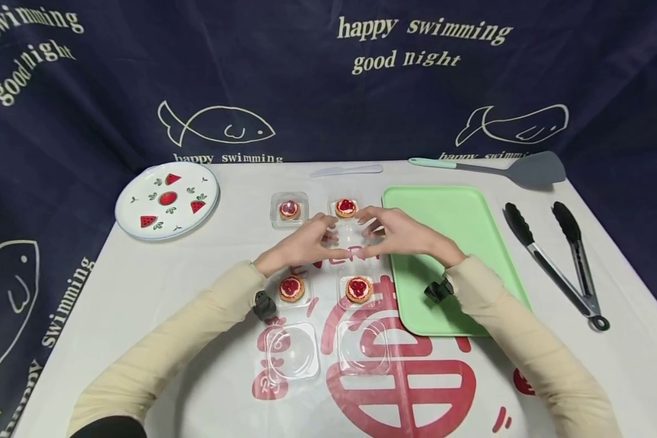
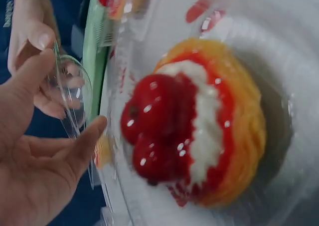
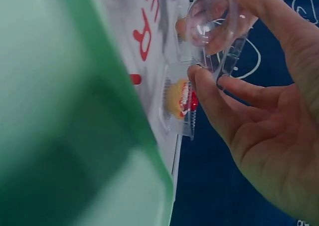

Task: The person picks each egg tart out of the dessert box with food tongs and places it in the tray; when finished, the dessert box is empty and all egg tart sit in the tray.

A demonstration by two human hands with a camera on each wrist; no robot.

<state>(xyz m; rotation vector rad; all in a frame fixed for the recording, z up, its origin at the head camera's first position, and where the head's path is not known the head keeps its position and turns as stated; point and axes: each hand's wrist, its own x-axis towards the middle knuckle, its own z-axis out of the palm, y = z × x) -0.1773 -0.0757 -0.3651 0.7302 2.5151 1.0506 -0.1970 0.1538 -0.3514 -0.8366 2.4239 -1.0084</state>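
Between both hands is a clear plastic domed lid (image 3: 214, 31), held up over the table in front of the back right tart (image 1: 346, 207). My left hand (image 1: 309, 238) grips its left edge with thumb and fingers, and my right hand (image 1: 396, 232) pinches the opposite edge. That berry-topped tart sits in a clear container without a cover. To its left, another tart (image 1: 289, 210) stands under a clear lid. Nearer me, a front left tart (image 1: 292, 288) and a front right tart (image 1: 358, 289) sit in clear containers; the front left one looms large in the left wrist view.
Two clear lids, a left one (image 1: 292, 350) and a right one (image 1: 364, 359), lie near the front. A green tray (image 1: 449, 213) is under the right forearm. Around them are tongs (image 1: 558, 280), a spatula (image 1: 533, 170), a pale knife (image 1: 347, 171) and a watermelon-patterned plate (image 1: 137, 201).
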